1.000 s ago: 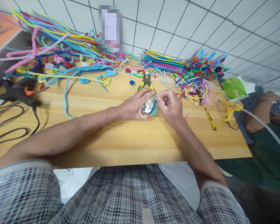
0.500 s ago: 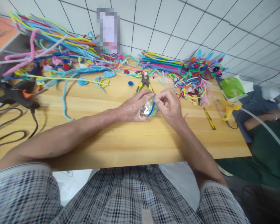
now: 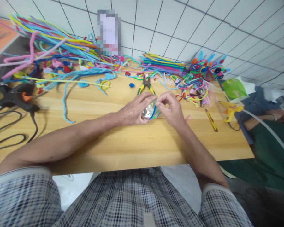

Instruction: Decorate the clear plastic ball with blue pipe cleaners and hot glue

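A shiny, clear-looking rounded object (image 3: 147,113) with a blue strip (image 3: 153,112) across it is held above the wooden table. My left hand (image 3: 134,110) wraps round its left side, fingers over the top and thumb below. At its right edge, my right hand (image 3: 169,108) has thumb and index finger pinched together near the upper end of the strip; what lies between the fingertips is too small to make out. Just beyond the hands lie pliers (image 3: 146,83) with yellow and green handles, their jaws pointing away. A small blue cap (image 3: 132,85) sits left of the pliers.
Pipe cleaners (image 3: 54,41) heap at the back left, with another bundle (image 3: 163,64) at back centre. A black clamp-like tool (image 3: 16,97) with cables is at left. On the right are a yellow cutter (image 3: 211,120), a yellow glue gun (image 3: 233,112) and a person's arm (image 3: 262,119).
Both hands keep nearly the same hold on the shiny object. The right fingertips have shifted very slightly at its upper right edge, and the whole view has moved a little.
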`<state>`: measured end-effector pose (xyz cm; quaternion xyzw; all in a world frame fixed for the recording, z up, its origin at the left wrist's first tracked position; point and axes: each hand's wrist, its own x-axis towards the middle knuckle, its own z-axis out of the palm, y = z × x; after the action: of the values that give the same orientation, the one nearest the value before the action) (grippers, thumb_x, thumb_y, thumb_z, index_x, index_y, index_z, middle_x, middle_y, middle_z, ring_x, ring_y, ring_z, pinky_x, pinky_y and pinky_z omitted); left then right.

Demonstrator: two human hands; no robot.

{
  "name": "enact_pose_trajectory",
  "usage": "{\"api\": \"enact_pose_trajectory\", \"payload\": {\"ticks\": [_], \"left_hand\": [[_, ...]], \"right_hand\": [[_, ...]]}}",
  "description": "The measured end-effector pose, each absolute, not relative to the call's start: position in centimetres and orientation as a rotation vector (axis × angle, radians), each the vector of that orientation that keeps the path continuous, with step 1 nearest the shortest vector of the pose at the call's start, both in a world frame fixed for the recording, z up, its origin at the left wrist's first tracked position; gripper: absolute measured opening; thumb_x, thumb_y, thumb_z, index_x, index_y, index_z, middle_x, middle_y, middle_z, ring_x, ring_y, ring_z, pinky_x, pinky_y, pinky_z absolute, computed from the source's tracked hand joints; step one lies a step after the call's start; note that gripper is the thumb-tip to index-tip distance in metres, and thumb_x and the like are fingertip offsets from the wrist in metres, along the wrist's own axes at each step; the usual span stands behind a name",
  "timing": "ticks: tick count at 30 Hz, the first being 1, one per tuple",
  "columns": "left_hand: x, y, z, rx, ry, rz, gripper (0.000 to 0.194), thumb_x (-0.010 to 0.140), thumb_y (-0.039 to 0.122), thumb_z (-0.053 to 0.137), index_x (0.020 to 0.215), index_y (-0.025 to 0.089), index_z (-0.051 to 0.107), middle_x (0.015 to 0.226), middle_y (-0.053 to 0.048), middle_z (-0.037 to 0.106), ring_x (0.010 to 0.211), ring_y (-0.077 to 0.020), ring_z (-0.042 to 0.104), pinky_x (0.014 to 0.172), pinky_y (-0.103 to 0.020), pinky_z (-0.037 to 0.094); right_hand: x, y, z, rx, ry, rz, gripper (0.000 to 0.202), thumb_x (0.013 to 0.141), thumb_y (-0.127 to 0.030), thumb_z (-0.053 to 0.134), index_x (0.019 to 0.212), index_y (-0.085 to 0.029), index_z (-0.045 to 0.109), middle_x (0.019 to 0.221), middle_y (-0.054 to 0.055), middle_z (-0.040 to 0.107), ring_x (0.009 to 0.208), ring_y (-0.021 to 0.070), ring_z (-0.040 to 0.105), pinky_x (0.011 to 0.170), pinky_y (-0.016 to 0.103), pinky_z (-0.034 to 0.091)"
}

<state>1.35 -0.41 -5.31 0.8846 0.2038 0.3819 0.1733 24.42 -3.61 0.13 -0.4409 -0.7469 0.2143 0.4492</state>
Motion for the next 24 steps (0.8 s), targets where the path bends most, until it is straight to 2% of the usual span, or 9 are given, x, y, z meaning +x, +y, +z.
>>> {"api": "enact_pose_trajectory", "payload": {"ticks": [2,4,7,9,12,15,17,21,24], "left_hand": [[1.5,-0.7,-5.4,2.518,0.598,1.120,0.109,0.083,0.027,0.090,0.176,0.024,0.033,0.168,-0.025,0.052,0.159,-0.0443,0.055,0.132,-0.066,0.052],[1.5,-1.0,-5.6,2.530,0.614,1.174,0.112,0.086,0.025,0.088,0.179,0.023,0.025,0.167,-0.026,0.053,0.158,-0.0431,0.056,0.132,-0.064,0.052],[1.6,-1.1,-5.9,2.543,0.628,1.227,0.117,0.090,0.023,0.088,0.181,0.024,0.015,0.168,-0.027,0.052,0.160,-0.0429,0.056,0.133,-0.063,0.051],[1.4,-1.0,-6.1,2.548,0.641,1.223,0.120,0.091,0.024,0.089,0.182,0.025,0.012,0.171,-0.027,0.049,0.163,-0.0443,0.051,0.134,-0.066,0.050],[1.2,-0.7,-6.4,2.552,0.619,1.187,0.126,0.091,0.035,0.094,0.183,0.026,0.010,0.173,-0.028,0.044,0.167,-0.0467,0.046,0.134,-0.070,0.048],[1.0,-0.4,-6.3,2.508,0.544,1.153,0.131,0.087,0.057,0.097,0.183,0.028,0.013,0.173,-0.028,0.043,0.166,-0.0481,0.046,0.133,-0.074,0.047],[1.0,-0.4,-6.1,2.444,0.502,1.160,0.117,0.092,0.063,0.090,0.180,0.028,0.021,0.171,-0.027,0.046,0.165,-0.0460,0.047,0.134,-0.074,0.046],[1.1,-0.5,-5.6,2.371,0.471,1.182,0.074,0.109,0.057,0.069,0.169,0.027,0.039,0.166,-0.023,0.052,0.161,-0.0388,0.051,0.132,-0.069,0.048],[1.2,-0.7,-5.2,2.341,0.472,1.182,0.064,0.111,0.056,0.063,0.164,0.026,0.043,0.164,-0.022,0.054,0.159,-0.0360,0.053,0.130,-0.065,0.049]], "right_hand": [[24.5,-3.5,-0.4,-1.110,-1.799,0.590,0.011,0.093,-0.030,0.073,0.101,-0.026,0.066,0.103,0.002,0.069,0.096,0.0207,0.068,0.091,0.040,0.057],[24.6,-3.5,-1.0,-1.130,-1.740,0.710,0.027,0.093,-0.037,0.077,0.115,-0.026,0.066,0.120,0.005,0.073,0.113,0.0239,0.072,0.104,0.044,0.058],[24.7,-3.4,-1.7,-1.118,-1.721,0.922,0.049,0.095,-0.052,0.078,0.134,-0.027,0.062,0.144,0.011,0.073,0.134,0.0289,0.070,0.118,0.049,0.056],[24.7,-3.6,-1.8,-1.103,-1.758,0.966,0.056,0.096,-0.057,0.077,0.142,-0.028,0.060,0.149,0.012,0.072,0.140,0.0314,0.069,0.124,0.052,0.054],[24.8,-3.8,-1.5,-1.106,-1.833,0.900,0.059,0.096,-0.055,0.077,0.146,-0.028,0.061,0.152,0.013,0.072,0.141,0.0343,0.069,0.126,0.055,0.053],[24.8,-4.0,-1.1,-1.113,-1.888,0.823,0.057,0.093,-0.046,0.079,0.145,-0.027,0.064,0.150,0.013,0.074,0.138,0.0350,0.070,0.124,0.056,0.054],[24.8,-4.1,-0.9,-1.115,-1.906,0.794,0.055,0.092,-0.042,0.079,0.143,-0.028,0.065,0.148,0.012,0.075,0.136,0.0342,0.071,0.122,0.055,0.055],[24.6,-4.2,-0.8,-1.134,-1.908,0.781,0.053,0.091,-0.041,0.079,0.141,-0.027,0.066,0.145,0.012,0.075,0.133,0.0324,0.072,0.119,0.052,0.056],[24.6,-4.0,-0.8,-1.159,-1.875,0.845,0.055,0.093,-0.047,0.079,0.141,-0.026,0.065,0.146,0.012,0.074,0.133,0.0321,0.071,0.118,0.052,0.056]]}}
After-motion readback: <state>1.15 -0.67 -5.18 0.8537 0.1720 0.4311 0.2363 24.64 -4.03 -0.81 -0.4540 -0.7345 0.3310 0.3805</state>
